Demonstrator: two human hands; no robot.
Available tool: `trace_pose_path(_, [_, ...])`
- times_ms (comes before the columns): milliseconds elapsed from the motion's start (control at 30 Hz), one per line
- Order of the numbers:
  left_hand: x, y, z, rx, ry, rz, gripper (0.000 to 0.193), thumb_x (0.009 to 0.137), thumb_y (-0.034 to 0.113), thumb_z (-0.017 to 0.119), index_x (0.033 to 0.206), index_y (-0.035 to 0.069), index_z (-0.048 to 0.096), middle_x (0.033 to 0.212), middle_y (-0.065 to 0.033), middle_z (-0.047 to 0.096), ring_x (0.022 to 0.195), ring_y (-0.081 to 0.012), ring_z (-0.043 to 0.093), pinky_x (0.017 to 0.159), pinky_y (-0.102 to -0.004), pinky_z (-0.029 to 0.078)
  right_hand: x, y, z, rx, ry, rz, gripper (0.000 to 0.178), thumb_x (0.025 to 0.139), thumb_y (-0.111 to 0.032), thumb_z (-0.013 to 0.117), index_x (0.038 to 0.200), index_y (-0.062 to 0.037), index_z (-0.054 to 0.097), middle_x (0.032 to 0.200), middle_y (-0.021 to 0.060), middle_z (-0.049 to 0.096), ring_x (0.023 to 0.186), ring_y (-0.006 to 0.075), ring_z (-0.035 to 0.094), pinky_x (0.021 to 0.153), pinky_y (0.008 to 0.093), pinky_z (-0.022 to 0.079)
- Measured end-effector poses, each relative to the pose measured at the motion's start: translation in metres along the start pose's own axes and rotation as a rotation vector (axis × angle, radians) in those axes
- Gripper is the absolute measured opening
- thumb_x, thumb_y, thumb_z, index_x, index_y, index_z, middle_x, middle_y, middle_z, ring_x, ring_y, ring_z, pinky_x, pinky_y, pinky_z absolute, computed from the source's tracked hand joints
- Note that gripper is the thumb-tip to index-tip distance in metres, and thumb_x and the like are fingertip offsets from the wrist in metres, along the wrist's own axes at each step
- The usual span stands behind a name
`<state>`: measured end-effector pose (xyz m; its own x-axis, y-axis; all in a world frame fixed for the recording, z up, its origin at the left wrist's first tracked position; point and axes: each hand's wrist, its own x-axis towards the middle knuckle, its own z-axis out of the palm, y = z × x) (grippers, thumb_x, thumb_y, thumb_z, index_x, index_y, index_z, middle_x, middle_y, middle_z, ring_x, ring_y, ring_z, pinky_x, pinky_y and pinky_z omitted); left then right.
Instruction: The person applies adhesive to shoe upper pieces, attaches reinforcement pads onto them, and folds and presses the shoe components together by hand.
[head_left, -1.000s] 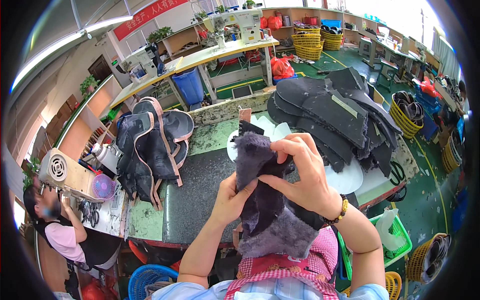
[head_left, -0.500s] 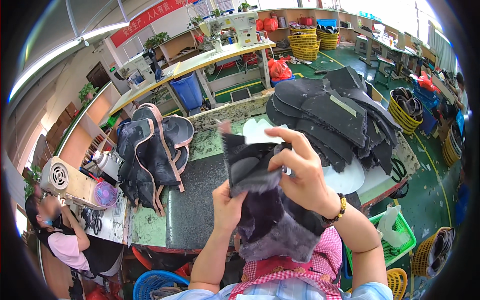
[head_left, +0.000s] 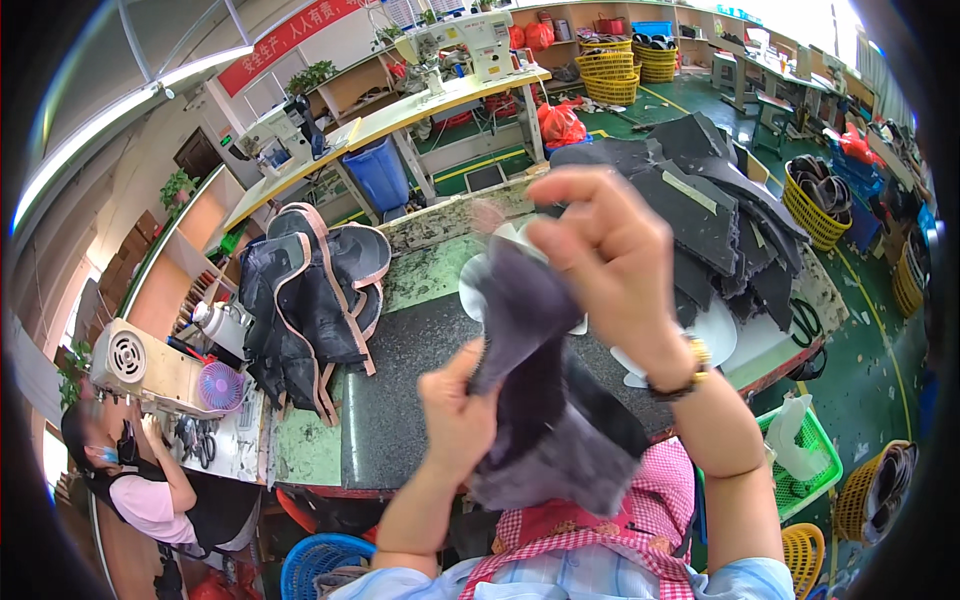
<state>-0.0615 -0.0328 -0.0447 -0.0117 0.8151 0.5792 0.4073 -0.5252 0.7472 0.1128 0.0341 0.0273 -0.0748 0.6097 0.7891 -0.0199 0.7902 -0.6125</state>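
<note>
In front of my apron I hold a fur-lined boot upper (head_left: 555, 450), with its dark grey plush side showing. My left hand (head_left: 458, 405) is closed on its left edge, thumb pressed against the plush. Above its top end is my right hand (head_left: 615, 265), raised with curled fingers and blurred by motion; what it grips, if anything, I cannot make out. The upper's top is smeared too. Behind it, white flat pieces (head_left: 472, 285) lie on the worktable (head_left: 400, 410).
Black boot uppers with pinkish edging (head_left: 310, 300) lie at left. Dark lining pieces (head_left: 700, 200) are heaped at right, near black-handled scissors (head_left: 805, 322). A co-worker (head_left: 150, 490) sits at left beside a small purple fan (head_left: 220, 386). A green basket (head_left: 815, 485) stands at lower right.
The upper has turned so that its plush side faces me, and its top end stands higher. My right hand has come off its folded edge, moving up and slightly right. My left hand keeps its hold.
</note>
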Motion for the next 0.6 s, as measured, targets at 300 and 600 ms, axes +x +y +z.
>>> trace_pose_path(300, [0.043, 0.028, -0.022, 0.719, -0.118, 1.028, 0.032, 0.075, 0.012, 0.062, 0.106, 0.006, 0.068, 0.107, -0.0143, 0.066, 0.09, -0.025, 0.067, 0.076, -0.0337, 0.057, -0.092, -0.011, -0.029, 0.731, -0.049, 1.032, 0.052, 0.09, -0.034, 0.055, 0.126, 0.0024, 0.05, 0.119, 0.0182, 0.059, 0.104, 0.0253, 0.061, 0.091, 0.0381, 0.049])
trace_pose_path(600, [-0.007, -0.078, -0.034, 0.529, 0.016, 0.354, 0.055, 0.062, 0.001, 0.065, 0.116, 0.004, 0.058, 0.109, -0.0142, 0.065, 0.097, -0.0303, 0.065, 0.086, -0.0376, 0.052, -0.118, -0.011, -0.033, 0.72, -0.106, 1.189, 0.06, 0.068, -0.003, 0.076, 0.122, 0.0048, 0.052, 0.112, 0.0101, 0.063, 0.101, 0.0187, 0.061, 0.09, 0.0308, 0.046])
